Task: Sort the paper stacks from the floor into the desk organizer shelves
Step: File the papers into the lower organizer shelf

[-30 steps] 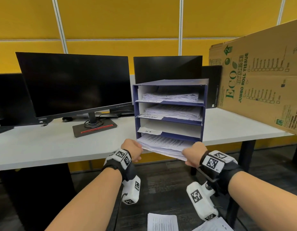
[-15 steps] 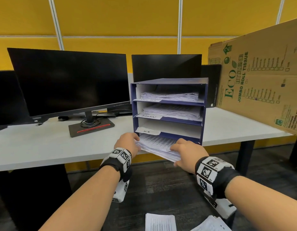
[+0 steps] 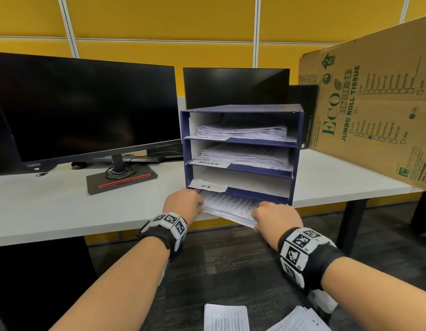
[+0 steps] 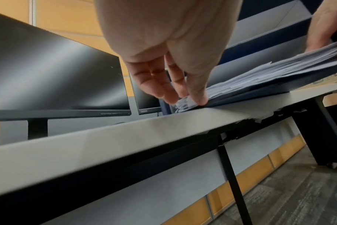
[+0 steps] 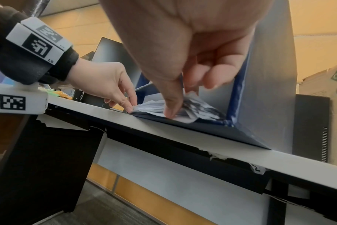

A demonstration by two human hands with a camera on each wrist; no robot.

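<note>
Left hand (image 3: 183, 204) flat-fingered on paper stack (image 3: 231, 205), right hand (image 3: 276, 216) pinching it; I'd slide it level into organizer (image 3: 299, 130) lowest shelf, mid-frame.

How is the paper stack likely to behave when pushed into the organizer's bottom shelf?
Probably floppy: the paper stack droops past the desk edge between the left hand and right hand. The sheets will likely slide apart, since their edges look fanned and uneven in both wrist views.

Matt paper stack (image 3: 231, 206), seemingly cardboard organizer (image 3: 240, 108)
</note>
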